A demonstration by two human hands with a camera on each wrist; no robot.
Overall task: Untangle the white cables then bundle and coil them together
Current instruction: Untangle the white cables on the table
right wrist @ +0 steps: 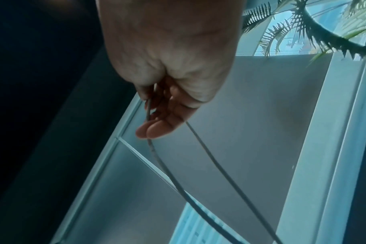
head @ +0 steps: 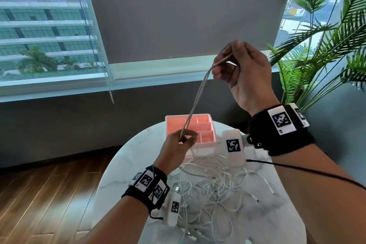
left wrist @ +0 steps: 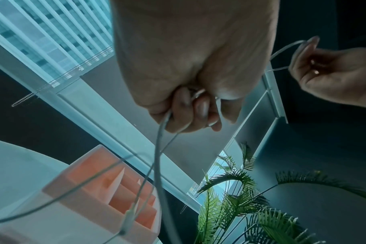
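A doubled white cable (head: 198,97) stretches taut between my two hands, raised above the table. My right hand (head: 235,69) holds its folded upper end high, the loop hooked over a fingertip and pinched; the strands (right wrist: 209,156) run down from it. My left hand (head: 185,139) pinches the lower end above the pink box, its fingers (left wrist: 190,105) curled round the strands. The cable's loose ends (left wrist: 144,181) hang below that hand. A tangled heap of white cables (head: 213,190) lies on the marble table (head: 118,184) beneath both arms.
A pink compartment box (head: 200,125) stands at the table's far edge. A potted palm (head: 324,45) fills the right side. A window with a grey roller blind (head: 178,16) is straight ahead. Wooden floor (head: 39,194) lies to the left.
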